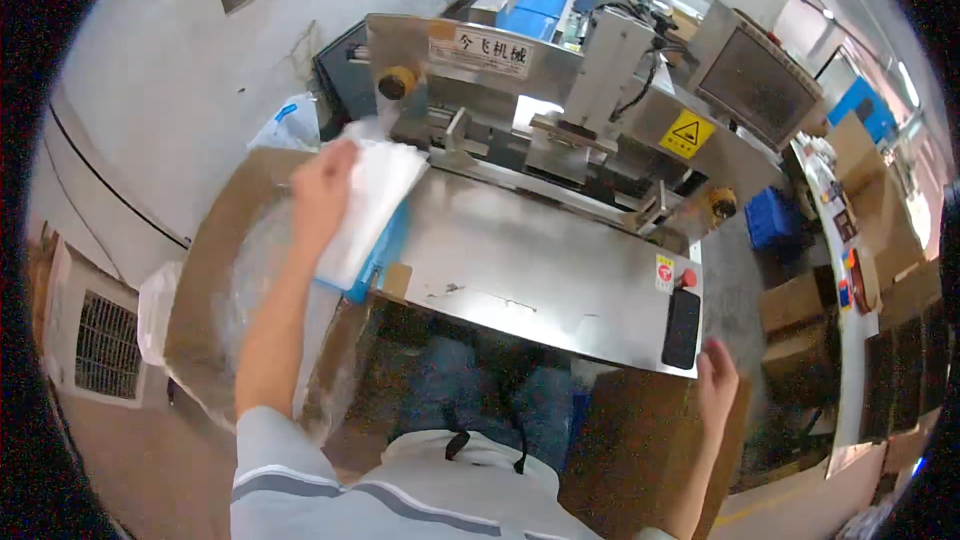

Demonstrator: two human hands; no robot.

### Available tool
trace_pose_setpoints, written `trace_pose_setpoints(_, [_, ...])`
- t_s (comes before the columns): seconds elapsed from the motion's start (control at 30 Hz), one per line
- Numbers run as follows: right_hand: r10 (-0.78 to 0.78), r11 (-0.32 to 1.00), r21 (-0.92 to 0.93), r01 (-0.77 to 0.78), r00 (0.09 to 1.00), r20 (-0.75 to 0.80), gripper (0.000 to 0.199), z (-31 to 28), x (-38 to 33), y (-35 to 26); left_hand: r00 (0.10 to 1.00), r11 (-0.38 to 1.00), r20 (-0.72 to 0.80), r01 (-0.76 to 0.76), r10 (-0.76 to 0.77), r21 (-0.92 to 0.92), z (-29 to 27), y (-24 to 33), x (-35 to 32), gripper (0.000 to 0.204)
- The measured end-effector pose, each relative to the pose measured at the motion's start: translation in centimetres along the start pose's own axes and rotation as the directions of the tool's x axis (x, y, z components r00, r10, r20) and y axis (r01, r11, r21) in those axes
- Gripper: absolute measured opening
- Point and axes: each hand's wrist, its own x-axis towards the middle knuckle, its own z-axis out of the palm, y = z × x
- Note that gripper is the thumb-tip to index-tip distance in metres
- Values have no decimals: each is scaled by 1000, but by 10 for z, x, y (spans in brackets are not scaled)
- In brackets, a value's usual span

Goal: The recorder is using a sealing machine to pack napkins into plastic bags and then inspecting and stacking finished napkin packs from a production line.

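My left hand is closed at the left edge of a stack of thin white sheets or bags, its fingertips partly blurred. A loose fold of clear plastic stands up beside it. Under the stack a blue tray-like piece shows, at the left end of a steel worktable. My right hand hangs off the table's right front corner, fingers loosely apart and nothing visible in it. Nearest to it lies a black phone on the tabletop.
A steel machine with black knobs spans the table's far side. A red button sits near the phone. At left stands an open cardboard box lined with clear plastic; another cardboard box is below right. A monitor stands behind.
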Motion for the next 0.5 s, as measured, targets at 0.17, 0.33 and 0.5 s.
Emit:
trace_pose_setpoints(0.17, [-563,826,62,560,825,51,60,99,9,-187,889,961,449,38,93,-274,23,108,-73,22])
trace_pose_setpoints(0.33, [-584,811,256,526,714,386,10,142,18,-208,742,814,670,375,23,-443,33,153,-129,18])
trace_pose_setpoints(0.5, [-665,747,193,636,712,227,10,154,2,-182,466,769,830,635,-307,-72,39,128,-158,26])
